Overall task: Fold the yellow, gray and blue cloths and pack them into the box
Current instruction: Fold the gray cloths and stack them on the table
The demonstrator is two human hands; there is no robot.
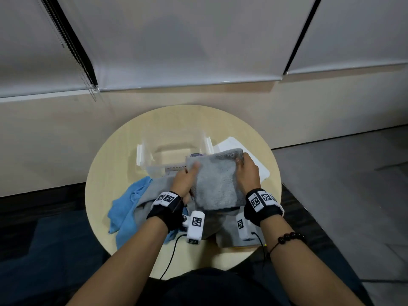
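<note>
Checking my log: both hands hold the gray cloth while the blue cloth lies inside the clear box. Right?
No. The head view shows the blue cloth on the table, near the clear box, not inside it. The left hand and right hand do hold the gray cloth.

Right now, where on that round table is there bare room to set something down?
Bare wood shows along the far rim of the table, behind the clear box, and at left between box and rim, beyond the blue cloth. The middle is crowded: left hand and right hand hold the gray cloth there, white lid to the right.
</note>
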